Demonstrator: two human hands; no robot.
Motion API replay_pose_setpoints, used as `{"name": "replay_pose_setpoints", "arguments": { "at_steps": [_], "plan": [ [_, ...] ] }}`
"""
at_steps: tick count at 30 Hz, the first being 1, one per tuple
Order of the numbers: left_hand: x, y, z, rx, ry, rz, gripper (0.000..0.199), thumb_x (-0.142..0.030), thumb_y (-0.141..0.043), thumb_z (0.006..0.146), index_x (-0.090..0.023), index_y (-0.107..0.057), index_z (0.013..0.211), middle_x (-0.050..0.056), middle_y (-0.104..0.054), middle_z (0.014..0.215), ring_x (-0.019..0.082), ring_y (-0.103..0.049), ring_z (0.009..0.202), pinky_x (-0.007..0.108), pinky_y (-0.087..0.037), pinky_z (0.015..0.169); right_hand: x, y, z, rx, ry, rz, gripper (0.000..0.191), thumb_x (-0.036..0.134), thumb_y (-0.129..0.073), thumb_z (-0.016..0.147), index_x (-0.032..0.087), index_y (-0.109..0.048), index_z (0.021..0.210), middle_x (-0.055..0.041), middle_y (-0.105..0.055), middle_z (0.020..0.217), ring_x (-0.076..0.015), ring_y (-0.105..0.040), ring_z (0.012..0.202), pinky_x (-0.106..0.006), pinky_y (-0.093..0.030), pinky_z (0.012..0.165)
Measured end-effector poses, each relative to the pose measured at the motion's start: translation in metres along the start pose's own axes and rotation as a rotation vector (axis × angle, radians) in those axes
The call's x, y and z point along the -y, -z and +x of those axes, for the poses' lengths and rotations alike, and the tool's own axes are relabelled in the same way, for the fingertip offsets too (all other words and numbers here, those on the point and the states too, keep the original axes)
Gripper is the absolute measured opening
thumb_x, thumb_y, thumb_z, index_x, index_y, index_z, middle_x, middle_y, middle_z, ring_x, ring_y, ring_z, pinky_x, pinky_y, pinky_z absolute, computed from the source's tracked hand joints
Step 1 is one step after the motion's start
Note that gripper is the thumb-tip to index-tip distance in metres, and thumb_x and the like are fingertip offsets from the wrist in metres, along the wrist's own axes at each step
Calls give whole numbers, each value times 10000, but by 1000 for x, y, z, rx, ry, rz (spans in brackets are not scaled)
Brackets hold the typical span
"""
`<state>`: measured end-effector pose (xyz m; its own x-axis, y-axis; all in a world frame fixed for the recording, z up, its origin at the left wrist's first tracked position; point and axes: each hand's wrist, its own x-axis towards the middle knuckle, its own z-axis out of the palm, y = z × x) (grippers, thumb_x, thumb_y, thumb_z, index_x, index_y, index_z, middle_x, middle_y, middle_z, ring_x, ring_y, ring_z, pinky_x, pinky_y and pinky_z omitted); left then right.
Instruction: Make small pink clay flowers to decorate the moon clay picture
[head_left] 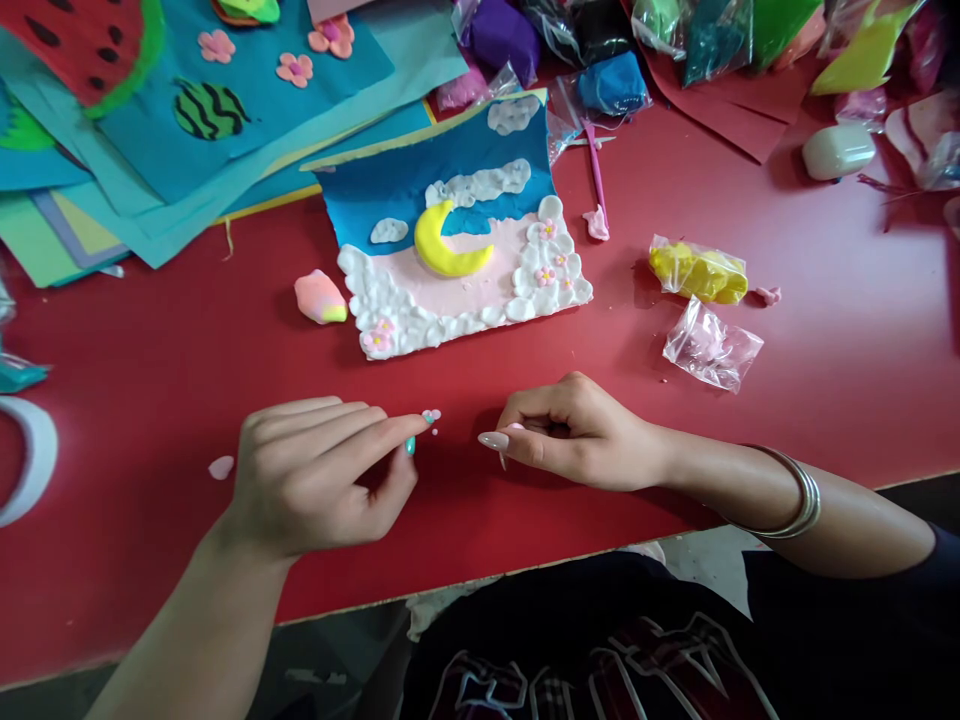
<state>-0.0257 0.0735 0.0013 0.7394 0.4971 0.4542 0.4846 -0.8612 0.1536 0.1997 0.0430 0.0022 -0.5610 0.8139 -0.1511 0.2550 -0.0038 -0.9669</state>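
My left hand (pixel 319 470) is at the table's near side, fingers drawn together. Tiny pink clay petals (pixel 433 414) sit at its index fingertip, the thumb slightly apart. A small pink clay dot (pixel 435 432) is just below. My right hand (pixel 574 435) faces it, its thumb and curled fingers pinching a bit of pink clay (pixel 516 427), mostly hidden. Beyond both hands lies a clay picture (pixel 480 285) with a yellow moon (pixel 450 245), white clouds and pink flowers. A pink clay lump (pixel 320 297) with a yellow end lies to its left.
Bagged yellow clay (pixel 697 270) and bagged pink clay (pixel 712 345) lie to the right. A pink tool (pixel 596 185) rests behind. Several bags of coloured clay line the back; coloured sheets (pixel 247 150) fill the back left. A white tape roll (pixel 37 460) is at the left edge.
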Motion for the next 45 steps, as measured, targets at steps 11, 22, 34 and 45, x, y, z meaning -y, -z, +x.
{"name": "replay_pose_setpoints", "arguments": {
  "at_steps": [11, 22, 34, 45],
  "plan": [
    [0, -2, 0, -4, 4, -2, 180, -98, -521, 706, -230, -605, 795, -50, -608, 529, 115, -546, 430, 256, -404, 381, 0, 0, 0, 8, 7, -16, 329, 343, -438, 886, 105, -595, 722, 33, -462, 517, -49, -322, 475, -190, -306, 479],
    [-3, 3, -1, -34, 87, -40, 151, -116, -478, 733, -217, -581, 778, -58, -574, 531, 96, -530, 460, 243, -431, 440, -1, 0, 0, 6, 10, -16, 314, 330, -446, 884, 105, -598, 726, 29, -475, 530, -49, -336, 478, -194, -304, 482],
    [-2, -6, -1, 28, 24, -166, 192, -50, -477, 678, -215, -552, 742, -41, -592, 536, 128, -554, 444, 263, -414, 374, 0, 0, 0, 10, 12, -33, 306, 321, -444, 883, 103, -596, 731, 29, -477, 535, -49, -329, 481, -192, -302, 486],
    [-4, -2, -1, 58, 113, -147, 217, -67, -467, 711, -240, -569, 792, -30, -617, 568, 128, -540, 454, 287, -436, 426, 1, 0, 0, 2, 5, -12, 277, 293, -464, 874, 100, -601, 730, 25, -501, 542, -46, -346, 479, -192, -306, 486]
  ]
}}
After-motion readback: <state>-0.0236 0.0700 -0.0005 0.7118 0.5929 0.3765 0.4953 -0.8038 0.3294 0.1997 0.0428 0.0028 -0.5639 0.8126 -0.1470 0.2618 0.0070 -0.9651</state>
